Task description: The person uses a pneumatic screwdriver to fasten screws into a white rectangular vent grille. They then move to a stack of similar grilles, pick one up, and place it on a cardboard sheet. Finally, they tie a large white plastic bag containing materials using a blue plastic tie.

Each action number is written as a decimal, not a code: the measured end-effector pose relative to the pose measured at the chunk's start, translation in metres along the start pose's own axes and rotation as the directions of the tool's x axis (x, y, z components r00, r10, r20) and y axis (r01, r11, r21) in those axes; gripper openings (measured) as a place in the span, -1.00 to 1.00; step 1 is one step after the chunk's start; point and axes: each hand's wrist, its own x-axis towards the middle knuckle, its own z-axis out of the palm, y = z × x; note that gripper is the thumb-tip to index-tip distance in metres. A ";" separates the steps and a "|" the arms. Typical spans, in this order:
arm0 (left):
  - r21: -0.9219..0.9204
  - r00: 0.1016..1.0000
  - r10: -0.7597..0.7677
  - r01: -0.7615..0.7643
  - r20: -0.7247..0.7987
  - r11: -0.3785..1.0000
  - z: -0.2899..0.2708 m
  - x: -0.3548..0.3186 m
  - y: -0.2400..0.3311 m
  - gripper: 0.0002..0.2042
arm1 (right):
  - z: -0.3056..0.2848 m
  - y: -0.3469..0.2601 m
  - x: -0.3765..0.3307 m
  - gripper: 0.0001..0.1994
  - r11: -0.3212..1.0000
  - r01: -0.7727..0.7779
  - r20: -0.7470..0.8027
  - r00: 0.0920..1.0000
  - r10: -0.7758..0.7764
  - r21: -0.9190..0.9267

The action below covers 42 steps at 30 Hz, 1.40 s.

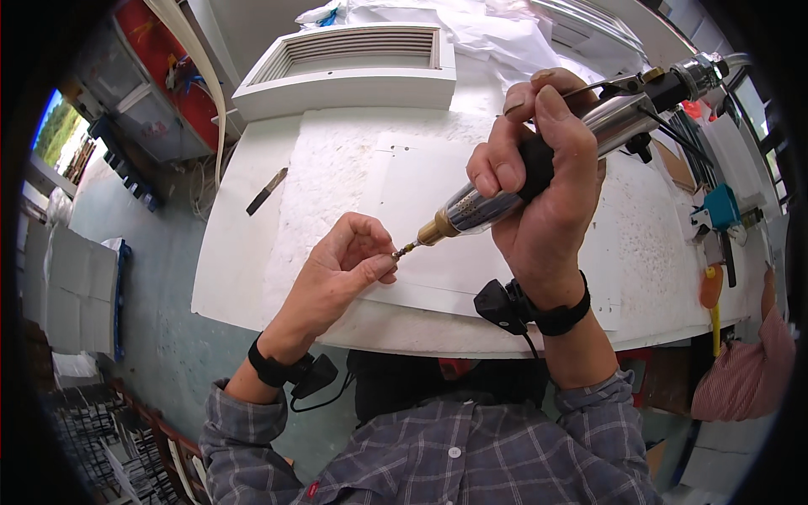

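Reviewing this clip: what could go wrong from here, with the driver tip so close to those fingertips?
The left hand pinches a small screw right at the tip of the powered screwdriver held in the right hand. If the tool spins or slips, the bit could nick a fingertip. The tiny screw could also drop onto the white panel and roll off.

I find no labels, signs or screens here. The nearest things to packaging are translucent plastic storage bins (126,80) stacked at the upper left beside a red cabinet, crumpled clear plastic wrapping (438,15) at the far edge of the white table, and flat white sheets, perhaps cartons (80,290), on the floor at left.
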 end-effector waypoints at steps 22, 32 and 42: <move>0.312 0.978 0.173 -0.128 -0.120 0.941 -0.010 -0.003 -0.003 -0.83 | 0.025 0.025 0.011 -0.83 1.000 -0.006 0.095 0.995 0.006 -0.001; 0.602 0.966 0.230 -0.113 -0.121 0.790 -0.013 -0.014 0.002 -0.81 | 0.050 0.054 0.007 -0.88 0.986 -0.112 0.243 0.960 0.138 -0.121; 0.491 0.969 0.204 -0.112 -0.136 0.864 -0.021 -0.014 -0.017 -0.80 | 0.050 0.059 0.004 -0.84 0.971 -0.139 0.273 0.943 0.190 -0.194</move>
